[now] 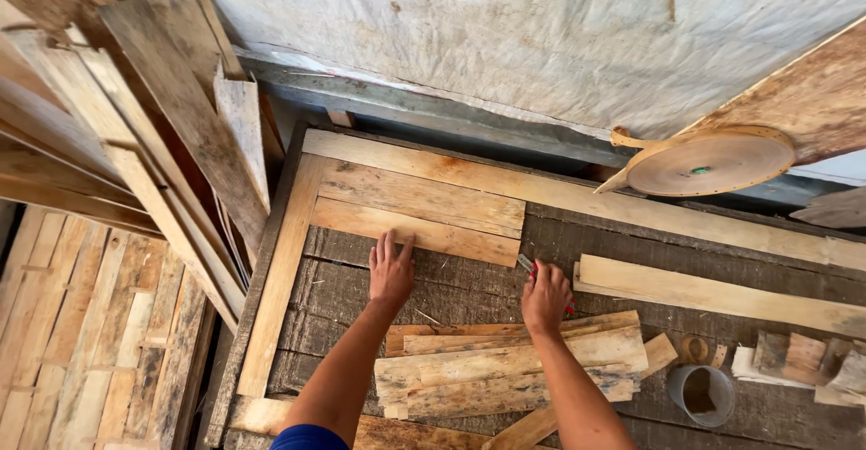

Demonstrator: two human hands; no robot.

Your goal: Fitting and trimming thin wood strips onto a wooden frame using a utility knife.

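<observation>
Both forearms reach in from the bottom edge. Left hand (pixel 391 270) lies flat, fingers spread wide, fingertips on the edge of the lowest pale plank (pixel 417 231) set in the frame (pixel 280 270). Right hand (pixel 545 297) is closed around a small red-handled tool (pixel 532 270), looks like pliers or a cutter, can't tell which, with its tip on the dark boards (pixel 379 292) just right of that plank's end. My take: keep steady pressure with the flat palm so the plank doesn't creep, and keep those fingers back from the tool's tip. Scrap offcuts (pixel 505 364) sit under the wrists, so watch your elbows. Grey cup (pixel 702 394) and tape roll (pixel 708 161) are well off to the right.
</observation>
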